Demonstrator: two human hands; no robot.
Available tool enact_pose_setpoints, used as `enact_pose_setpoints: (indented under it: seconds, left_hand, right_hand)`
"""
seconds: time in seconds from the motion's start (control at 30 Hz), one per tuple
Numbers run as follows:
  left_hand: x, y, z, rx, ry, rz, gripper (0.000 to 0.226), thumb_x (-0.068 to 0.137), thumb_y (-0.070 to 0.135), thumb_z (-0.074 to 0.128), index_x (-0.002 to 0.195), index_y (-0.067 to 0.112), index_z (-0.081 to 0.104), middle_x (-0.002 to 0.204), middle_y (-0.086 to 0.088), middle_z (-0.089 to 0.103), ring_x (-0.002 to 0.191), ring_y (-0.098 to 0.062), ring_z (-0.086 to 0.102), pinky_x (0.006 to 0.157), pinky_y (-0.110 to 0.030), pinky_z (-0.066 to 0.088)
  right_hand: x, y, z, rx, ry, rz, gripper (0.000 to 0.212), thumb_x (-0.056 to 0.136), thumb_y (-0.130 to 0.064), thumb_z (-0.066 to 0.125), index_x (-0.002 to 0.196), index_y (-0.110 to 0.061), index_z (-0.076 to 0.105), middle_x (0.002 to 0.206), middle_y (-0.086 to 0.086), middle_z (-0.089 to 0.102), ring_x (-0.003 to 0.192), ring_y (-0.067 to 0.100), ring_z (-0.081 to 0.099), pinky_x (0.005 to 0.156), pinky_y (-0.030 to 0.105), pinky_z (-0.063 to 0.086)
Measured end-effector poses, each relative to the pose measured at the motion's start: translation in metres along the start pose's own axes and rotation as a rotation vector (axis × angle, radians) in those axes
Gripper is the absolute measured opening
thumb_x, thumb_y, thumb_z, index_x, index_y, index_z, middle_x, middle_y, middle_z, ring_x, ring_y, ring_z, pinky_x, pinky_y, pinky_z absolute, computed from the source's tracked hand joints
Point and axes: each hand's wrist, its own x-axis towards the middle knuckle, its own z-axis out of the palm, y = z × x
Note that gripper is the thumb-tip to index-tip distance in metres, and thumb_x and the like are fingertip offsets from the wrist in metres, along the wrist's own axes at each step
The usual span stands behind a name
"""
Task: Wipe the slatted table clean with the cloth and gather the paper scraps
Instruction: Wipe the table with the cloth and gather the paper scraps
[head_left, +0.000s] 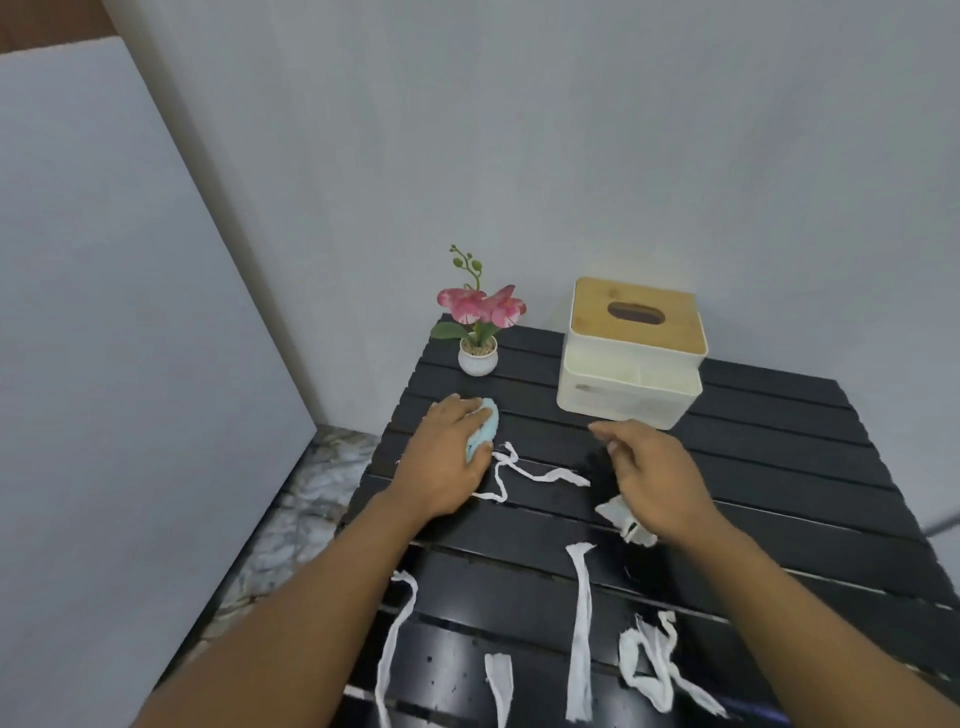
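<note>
A black slatted table (779, 441) fills the lower right of the head view. My left hand (449, 457) presses a bunched light blue cloth (485, 426) onto the table's left part. My right hand (652, 478) hovers over the middle with its fingers spread forward, and a crumpled white paper scrap (626, 522) shows under its palm. A thin twisted white paper strip (530, 470) lies between the hands. Several long white paper strips (579, 634) lie across the near slats.
A small white pot with a pink orchid (478, 332) stands at the far left corner. A white tissue box with a wooden lid (631, 353) sits at the back middle. Grey walls close the back and left; marble floor (317, 493) shows left of the table.
</note>
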Motion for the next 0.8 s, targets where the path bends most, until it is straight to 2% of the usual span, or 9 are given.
enact_pose_setpoints:
  seconds: [0.1,0.17,0.2,0.3,0.4,0.5,0.6,0.8]
  left_hand:
    - [-0.007,0.027,0.013,-0.01,-0.09,0.109,0.044,0.096,0.026,0.047,0.138,0.013,0.047,0.147,-0.004,0.042,0.141,-0.024,0.026,0.118,-0.036,0.013]
    - [-0.015,0.045,0.021,-0.058,-0.148,0.15,0.042,0.098,0.023,0.046,0.138,0.014,0.047,0.148,-0.001,0.041,0.142,-0.019,0.023,0.116,-0.028,0.009]
    - [-0.02,0.05,0.023,-0.088,-0.151,0.149,0.041,0.098,0.022,0.046,0.138,0.014,0.047,0.148,0.0,0.041,0.142,-0.017,0.023,0.115,-0.025,0.01]
    - [-0.034,0.045,0.013,-0.087,-0.016,0.083,0.038,0.098,0.016,0.046,0.135,0.01,0.05,0.141,-0.003,0.049,0.136,-0.02,0.034,0.109,-0.021,0.017]
    - [-0.044,0.015,-0.008,0.058,0.177,-0.061,0.035,0.094,0.01,0.05,0.127,0.003,0.055,0.128,-0.014,0.056,0.121,-0.03,0.048,0.105,-0.029,0.028]
    - [-0.051,0.001,-0.015,0.154,0.158,-0.156,0.037,0.092,0.013,0.053,0.127,0.002,0.056,0.13,-0.018,0.054,0.12,-0.032,0.048,0.105,-0.037,0.033]
    - [-0.05,0.022,0.0,0.141,0.129,-0.093,0.04,0.09,0.015,0.055,0.128,0.003,0.054,0.131,-0.016,0.052,0.122,-0.032,0.044,0.106,-0.036,0.03]
    - [-0.045,0.089,0.045,-0.014,-0.002,0.146,0.042,0.092,0.015,0.051,0.133,0.007,0.051,0.134,-0.008,0.049,0.127,-0.024,0.039,0.11,-0.029,0.024]
  right_hand:
    - [-0.042,0.036,-0.023,-0.098,0.123,0.15,0.03,0.093,-0.01,0.047,0.117,-0.014,0.064,0.123,0.005,0.063,0.113,0.025,0.056,0.094,0.034,0.041]
    - [-0.064,0.053,-0.024,-0.174,0.075,0.194,0.033,0.094,-0.01,0.046,0.122,-0.012,0.061,0.134,0.006,0.056,0.125,0.026,0.048,0.104,0.037,0.034]
    - [-0.072,0.058,-0.021,-0.21,0.037,0.183,0.036,0.095,-0.012,0.044,0.128,-0.012,0.056,0.142,0.005,0.049,0.133,0.025,0.04,0.111,0.04,0.026]
    - [-0.085,0.06,-0.009,-0.33,-0.003,0.134,0.046,0.098,-0.023,0.037,0.143,-0.015,0.038,0.154,-0.001,0.03,0.144,0.02,0.019,0.117,0.04,0.008]
    - [-0.084,0.06,-0.008,-0.385,0.008,0.132,0.051,0.097,-0.033,0.033,0.146,-0.016,0.03,0.157,-0.001,0.023,0.145,0.018,0.012,0.119,0.041,0.006]
    - [-0.085,0.06,-0.006,-0.416,-0.007,0.133,0.056,0.096,-0.04,0.032,0.147,-0.018,0.027,0.157,0.0,0.02,0.146,0.019,0.011,0.119,0.042,0.006]
    - [-0.085,0.058,-0.006,-0.424,-0.004,0.133,0.057,0.096,-0.043,0.032,0.147,-0.018,0.027,0.158,0.0,0.02,0.146,0.019,0.011,0.119,0.042,0.006]
    - [-0.086,0.056,-0.007,-0.418,0.012,0.13,0.057,0.095,-0.042,0.035,0.146,-0.018,0.03,0.157,0.0,0.023,0.145,0.019,0.013,0.119,0.041,0.007]
